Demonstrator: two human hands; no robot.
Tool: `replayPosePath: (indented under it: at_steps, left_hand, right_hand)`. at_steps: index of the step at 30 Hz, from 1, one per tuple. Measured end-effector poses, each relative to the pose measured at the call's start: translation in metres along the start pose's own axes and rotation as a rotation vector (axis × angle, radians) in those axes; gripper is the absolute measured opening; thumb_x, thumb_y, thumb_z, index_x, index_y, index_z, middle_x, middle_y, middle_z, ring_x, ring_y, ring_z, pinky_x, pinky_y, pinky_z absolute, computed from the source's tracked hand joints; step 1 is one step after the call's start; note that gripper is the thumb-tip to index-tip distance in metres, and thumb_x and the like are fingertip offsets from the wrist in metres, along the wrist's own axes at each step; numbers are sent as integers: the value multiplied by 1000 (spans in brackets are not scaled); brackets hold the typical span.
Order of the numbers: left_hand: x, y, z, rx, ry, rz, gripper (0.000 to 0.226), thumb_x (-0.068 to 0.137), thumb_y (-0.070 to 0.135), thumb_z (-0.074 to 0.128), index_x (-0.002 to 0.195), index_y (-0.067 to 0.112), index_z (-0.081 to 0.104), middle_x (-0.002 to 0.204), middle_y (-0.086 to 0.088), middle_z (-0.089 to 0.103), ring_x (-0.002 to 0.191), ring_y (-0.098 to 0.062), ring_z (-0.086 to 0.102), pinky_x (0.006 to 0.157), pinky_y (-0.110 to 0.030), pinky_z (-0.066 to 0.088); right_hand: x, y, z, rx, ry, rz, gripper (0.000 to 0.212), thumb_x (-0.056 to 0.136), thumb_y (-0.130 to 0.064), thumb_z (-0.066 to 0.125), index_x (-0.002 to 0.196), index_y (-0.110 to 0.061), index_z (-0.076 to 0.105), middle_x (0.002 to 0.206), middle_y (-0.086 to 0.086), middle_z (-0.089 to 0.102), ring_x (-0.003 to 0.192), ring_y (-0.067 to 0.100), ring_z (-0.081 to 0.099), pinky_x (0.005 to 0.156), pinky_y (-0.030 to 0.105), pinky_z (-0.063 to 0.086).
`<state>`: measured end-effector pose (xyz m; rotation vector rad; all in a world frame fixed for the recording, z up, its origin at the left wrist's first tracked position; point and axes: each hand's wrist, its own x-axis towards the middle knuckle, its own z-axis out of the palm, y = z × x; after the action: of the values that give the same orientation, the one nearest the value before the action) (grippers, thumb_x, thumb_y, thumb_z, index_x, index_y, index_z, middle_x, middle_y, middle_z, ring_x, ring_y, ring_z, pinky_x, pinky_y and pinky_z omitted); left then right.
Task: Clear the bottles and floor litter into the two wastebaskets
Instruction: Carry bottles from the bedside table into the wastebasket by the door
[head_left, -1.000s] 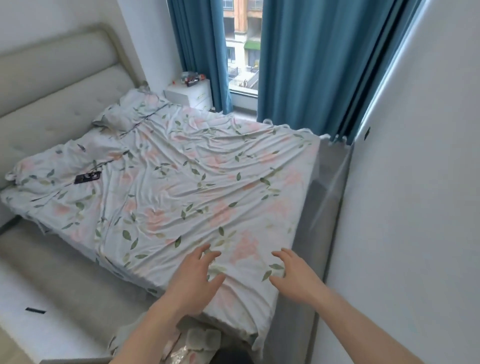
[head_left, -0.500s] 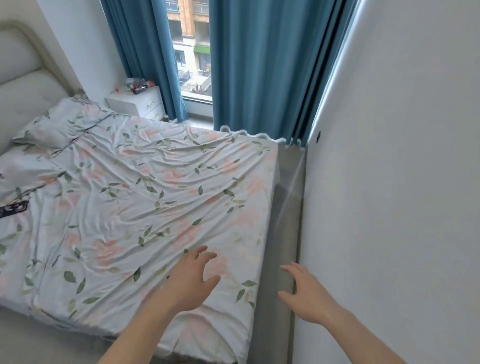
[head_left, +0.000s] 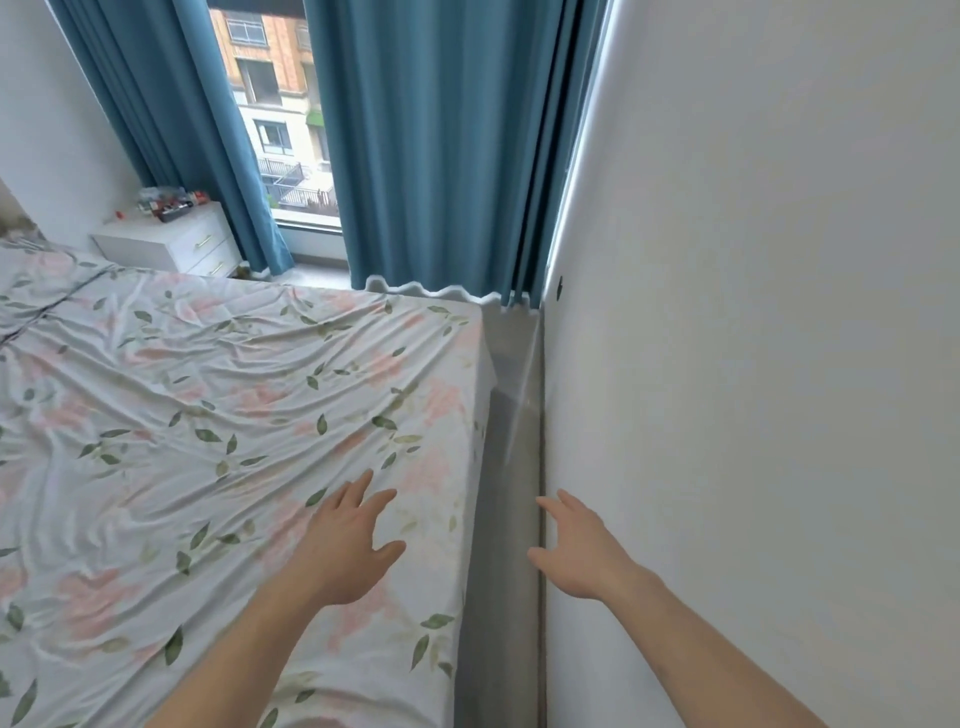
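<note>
Both hands are empty. The left hand (head_left: 348, 551) hangs over the bed (head_left: 218, 415) with its fingers (head_left: 358, 488) spread and almost straight. The right hand (head_left: 576, 551) is over the narrow strip of floor (head_left: 511, 467) between the bed and the wall (head_left: 753, 364), with its fingers relaxed and open, holding nothing. No bottle, no litter and no wastebasket is in view, so I cannot tell where they are or how much is cleared. Small items lie on the nightstand (head_left: 171, 244), too small to name. I judge the person is between pickups, searching.
</note>
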<state>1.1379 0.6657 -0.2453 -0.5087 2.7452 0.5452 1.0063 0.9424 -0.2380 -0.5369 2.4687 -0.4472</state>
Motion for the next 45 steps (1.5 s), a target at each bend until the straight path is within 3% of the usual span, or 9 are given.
replayPosePath:
  at_steps: [9,19,29,39,45]
  left_hand:
    - [86,17,-31,3,35,-24,76,97,65,46,161,37,16,171,6,-9,158,-22,-1,127,-42,14]
    - [309,-12,-70,-27,54,-100,70,98,59,49,159,36,23,171,2,-4,158,-27,-1,127,-45,9]
    - [395,4,-151,-122,102,-114,69,99,54,51,159,36,22,171,3,-3,158,-25,-2,127,-43,10]
    - [447,-29,-177,-145,186,-432,72,98,61,48,160,38,18,171,4,-7,158,-25,-2,128,-44,11]
    - [570,0,-224,-220,259,-581,71,97,60,50,159,39,22,170,6,-3,157,-24,3,127,-41,13]
  right_hand:
    - [95,6,-48,50,-37,48,82,94,-40,58,162,-26,15,171,1,1,157,25,2,127,40,16]
    - [338,-29,-130,-15,-16,-25,80,96,-40,59,162,-26,17,171,0,2,157,24,5,126,39,16]
    - [419,-71,-210,-94,-75,-140,79,96,-40,59,162,-28,16,171,-3,0,157,20,3,126,36,13]
    - [585,-127,-258,-196,-291,-386,80,96,-45,60,161,-34,15,169,-10,-4,157,18,4,126,40,19]
    - [733,-158,-304,-255,-422,-533,80,95,-43,59,161,-36,13,169,-11,-8,157,19,-2,126,42,18]
